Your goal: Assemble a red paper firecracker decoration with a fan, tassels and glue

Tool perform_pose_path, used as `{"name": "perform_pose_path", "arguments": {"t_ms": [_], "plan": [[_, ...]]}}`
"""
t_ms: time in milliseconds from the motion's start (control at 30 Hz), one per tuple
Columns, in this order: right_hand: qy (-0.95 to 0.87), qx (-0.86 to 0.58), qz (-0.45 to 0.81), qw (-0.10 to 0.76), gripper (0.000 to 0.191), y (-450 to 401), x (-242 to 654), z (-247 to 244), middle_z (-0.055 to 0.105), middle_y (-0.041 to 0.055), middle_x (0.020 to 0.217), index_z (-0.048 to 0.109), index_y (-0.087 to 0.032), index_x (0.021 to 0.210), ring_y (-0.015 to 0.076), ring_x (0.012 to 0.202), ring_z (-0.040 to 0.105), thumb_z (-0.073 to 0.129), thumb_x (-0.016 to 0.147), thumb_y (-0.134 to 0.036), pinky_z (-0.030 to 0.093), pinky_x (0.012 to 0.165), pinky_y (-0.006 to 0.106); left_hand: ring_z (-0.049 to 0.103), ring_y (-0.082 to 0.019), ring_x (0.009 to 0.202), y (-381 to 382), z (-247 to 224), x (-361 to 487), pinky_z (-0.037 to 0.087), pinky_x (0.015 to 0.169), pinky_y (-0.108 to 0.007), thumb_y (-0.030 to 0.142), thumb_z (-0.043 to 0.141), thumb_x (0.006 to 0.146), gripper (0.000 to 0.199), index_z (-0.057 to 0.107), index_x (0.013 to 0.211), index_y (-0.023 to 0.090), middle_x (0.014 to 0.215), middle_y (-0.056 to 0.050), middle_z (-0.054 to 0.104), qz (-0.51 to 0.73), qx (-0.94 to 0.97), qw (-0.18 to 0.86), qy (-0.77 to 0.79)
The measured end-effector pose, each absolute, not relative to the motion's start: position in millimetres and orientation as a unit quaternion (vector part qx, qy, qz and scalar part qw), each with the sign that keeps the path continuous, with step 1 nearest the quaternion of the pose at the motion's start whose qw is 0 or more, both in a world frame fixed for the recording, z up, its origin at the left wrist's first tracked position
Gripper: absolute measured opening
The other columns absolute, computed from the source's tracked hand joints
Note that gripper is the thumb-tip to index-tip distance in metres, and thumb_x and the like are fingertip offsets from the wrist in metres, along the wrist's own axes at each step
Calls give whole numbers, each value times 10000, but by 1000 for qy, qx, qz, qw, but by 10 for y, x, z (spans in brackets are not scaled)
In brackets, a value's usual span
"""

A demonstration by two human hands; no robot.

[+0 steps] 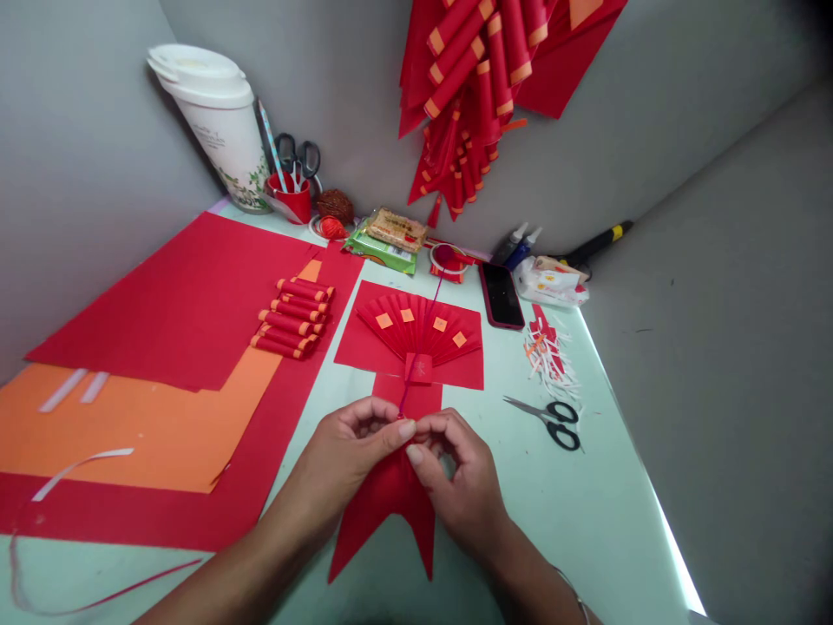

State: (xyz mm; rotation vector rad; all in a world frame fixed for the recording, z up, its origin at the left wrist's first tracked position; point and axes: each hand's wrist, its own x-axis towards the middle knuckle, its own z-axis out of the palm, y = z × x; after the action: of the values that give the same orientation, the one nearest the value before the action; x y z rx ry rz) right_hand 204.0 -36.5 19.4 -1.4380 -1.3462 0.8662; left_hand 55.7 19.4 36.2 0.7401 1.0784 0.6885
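My left hand (355, 447) and my right hand (459, 464) meet fingertip to fingertip over a red paper banner (383, 512) with a swallowtail end. Both are closed in a pinch at the lower end of a dark red cord (423, 338). That cord runs up across a pleated red fan (409, 321) with small orange squares, down from a spool (448, 257) at the back. Under the fan lies a red paper sheet (348, 343). What exactly sits between my fingertips is too small to tell.
Large red sheets (156, 295), an orange sheet (117, 425) and a bundle of red paper rolls (292, 321) lie left. Scissors (553, 417), paper shreds (553, 356) and a phone (501, 295) are right. A white cup (214, 121) stands back left; red decorations (482, 78) hang above.
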Motion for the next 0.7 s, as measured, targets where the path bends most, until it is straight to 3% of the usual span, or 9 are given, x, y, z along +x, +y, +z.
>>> {"name": "perform_pose_path", "arguments": {"t_ms": [200,700], "plan": [[-539,-579,374,484,62,-357,2056,220,627,21,812,670,-196,870,154,698,581,629,850,-238,481,590,256,598,-149,682,194,392,556,473,645,-232,401,872,646,265,711,727,207,717,10,681,291,357,741,489],[-429,-565,491,506,202,-327,2125,159,657,11,828,717,-221,1010,149,719,619,606,898,-348,537,709,280,653,-183,723,184,384,530,474,702,-268,426,795,760,242,753,822,196,802,-51,739,226,337,805,432]]}}
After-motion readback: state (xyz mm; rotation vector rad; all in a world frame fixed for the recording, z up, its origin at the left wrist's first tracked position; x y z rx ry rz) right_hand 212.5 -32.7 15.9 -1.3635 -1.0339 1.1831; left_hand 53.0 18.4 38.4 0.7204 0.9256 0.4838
